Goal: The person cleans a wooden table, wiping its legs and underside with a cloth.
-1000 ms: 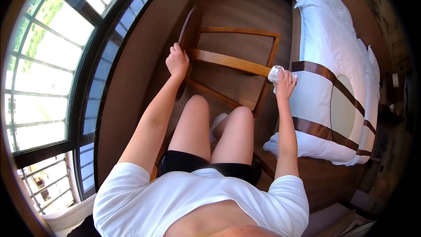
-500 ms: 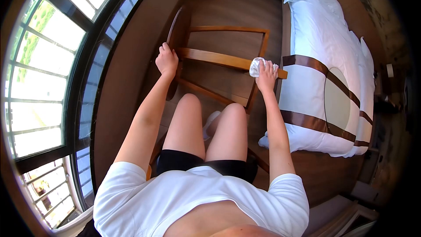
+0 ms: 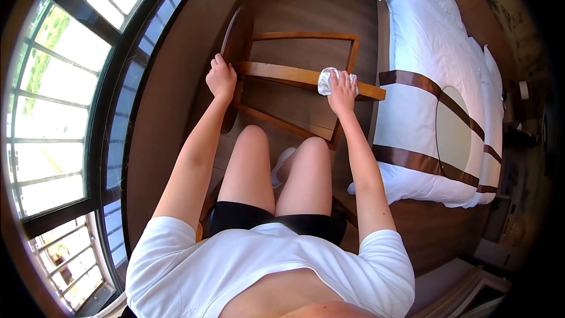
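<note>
A small wooden table lies tipped on its side in front of my knees. Its dark round top (image 3: 242, 36) stands on edge at the left, and its legs extend to the right. My left hand (image 3: 221, 79) is closed around the rim of the top. My right hand (image 3: 342, 93) presses a crumpled white cloth (image 3: 327, 81) onto the uppermost leg (image 3: 276, 73), fingers curled over it. The leg's squared end (image 3: 374, 92) sticks out beyond the cloth. The underside of my right palm is hidden.
A bed (image 3: 412, 123) with white bedding and brown bands stands at the right. A barred window (image 3: 59, 106) runs along the left above a brown wall panel (image 3: 162, 118). Below is a dark wooden floor (image 3: 312, 6). My bare knees (image 3: 312, 156) are close to the legs.
My right hand and the cloth have slid left along the leg, toward the round top, baring more of its end. My left hand keeps its hold, shifted very slightly.
</note>
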